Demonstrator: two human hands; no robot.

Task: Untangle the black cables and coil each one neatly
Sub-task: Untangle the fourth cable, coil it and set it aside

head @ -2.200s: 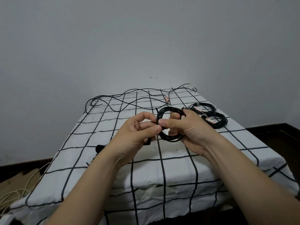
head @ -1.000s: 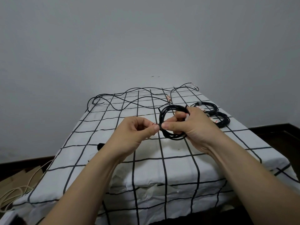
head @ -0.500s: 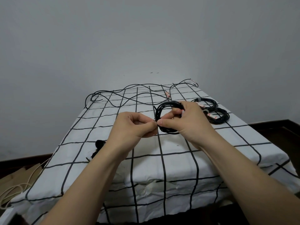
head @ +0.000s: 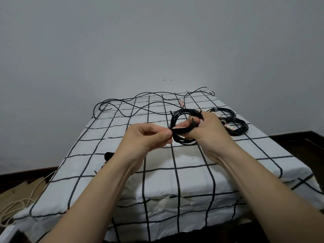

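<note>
A black cable wound into a small coil [head: 177,116] is held above the table. My right hand [head: 208,130] grips the coil's right side with curled fingers. My left hand [head: 149,137] pinches the end of a flat black strap [head: 182,131] that crosses the coil. Two finished black coils [head: 236,128] lie on the cloth at the right, just beyond my right hand. A long loose black cable [head: 140,102] snakes across the far end of the table.
The table wears a white cloth with a black grid [head: 192,172]. A small black object [head: 108,155] lies near the left edge beside my left forearm. Cream cables [head: 15,206] and cardboard sit on the floor at the left. A grey wall stands behind.
My left hand has drawn a flat black strap out across the coil, which is tilted more upright in my right hand. The view has shifted slightly.
</note>
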